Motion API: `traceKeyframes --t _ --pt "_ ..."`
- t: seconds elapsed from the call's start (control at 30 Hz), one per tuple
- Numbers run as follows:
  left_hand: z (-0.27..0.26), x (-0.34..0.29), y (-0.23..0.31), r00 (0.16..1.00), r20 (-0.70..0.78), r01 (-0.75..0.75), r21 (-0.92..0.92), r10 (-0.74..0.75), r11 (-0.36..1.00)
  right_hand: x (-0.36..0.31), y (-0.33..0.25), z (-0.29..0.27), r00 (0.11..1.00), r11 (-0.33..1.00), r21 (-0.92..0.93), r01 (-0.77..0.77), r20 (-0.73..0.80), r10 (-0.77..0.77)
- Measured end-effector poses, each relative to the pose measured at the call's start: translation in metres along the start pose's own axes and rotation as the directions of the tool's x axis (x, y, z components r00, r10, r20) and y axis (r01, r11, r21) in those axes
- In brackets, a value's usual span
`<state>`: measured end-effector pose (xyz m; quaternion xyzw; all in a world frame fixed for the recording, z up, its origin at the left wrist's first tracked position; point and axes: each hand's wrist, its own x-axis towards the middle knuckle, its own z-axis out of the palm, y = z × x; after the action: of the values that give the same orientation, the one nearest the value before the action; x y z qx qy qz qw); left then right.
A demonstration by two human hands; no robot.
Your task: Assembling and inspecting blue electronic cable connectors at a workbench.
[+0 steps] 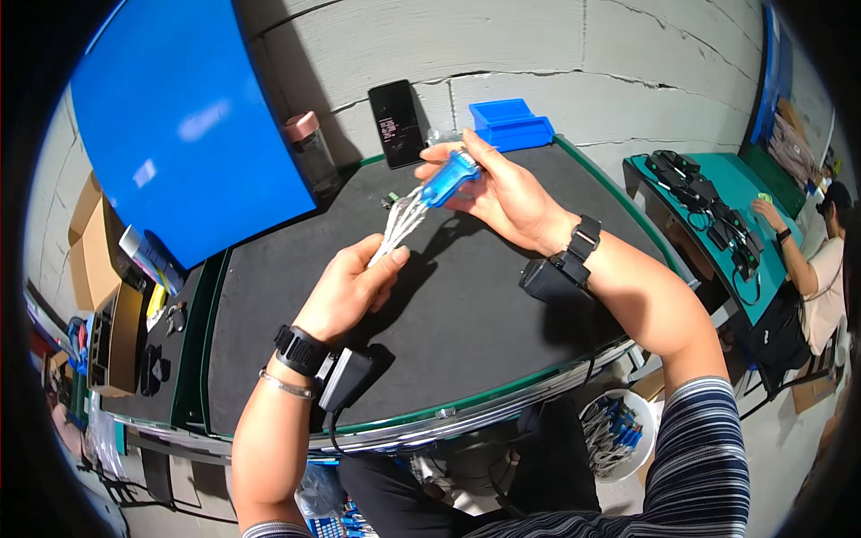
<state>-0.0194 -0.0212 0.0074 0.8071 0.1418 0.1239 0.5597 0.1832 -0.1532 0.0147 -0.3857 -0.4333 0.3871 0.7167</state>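
Just above the centre of the frame, a blue connector (448, 180) with a pale metal-looking end is held over the dark worktop (475, 332). The right hand (495, 186) has its grip closed around the connector, thumb along its upper side and fingers beneath, which seems to steady the rigid part and keep its face in sight. Left of centre, the left hand (356, 280) has its grip together on the bundle of white cables (405, 220), pinched between thumb and fingers. Holding both ends apart likely keeps the strands gathered and fairly straight, sloping from upper right to lower left.

A phone (392, 124) leans against the wall at upper centre, its screen facing the person, presumably for easy reading. Right of it, a blue tray (511, 125) sits at the worktop's far edge, seemingly out of the hands' way. At lower right, a white bucket (652, 429) with similar blue-ended cables stands below the near edge, probably because it suits bulk there.
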Motion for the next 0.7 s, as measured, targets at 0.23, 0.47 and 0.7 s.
traceKeyframes --t 0.23,0.47,0.7 --pt "0.007 -0.010 0.012 0.969 0.243 -0.044 -0.026 0.049 0.999 0.002 0.001 -0.001 0.999 0.988 0.150 -0.042 0.035 0.038" --pt "0.007 -0.007 0.008 0.967 0.255 -0.015 -0.049 0.027 0.999 0.001 -0.003 0.004 1.000 0.999 0.049 -0.013 -0.010 0.014" --pt "0.002 0.000 -0.002 0.990 0.088 -0.122 0.166 0.109 0.978 -0.006 0.009 0.013 0.985 0.988 -0.084 -0.129 0.101 0.137"
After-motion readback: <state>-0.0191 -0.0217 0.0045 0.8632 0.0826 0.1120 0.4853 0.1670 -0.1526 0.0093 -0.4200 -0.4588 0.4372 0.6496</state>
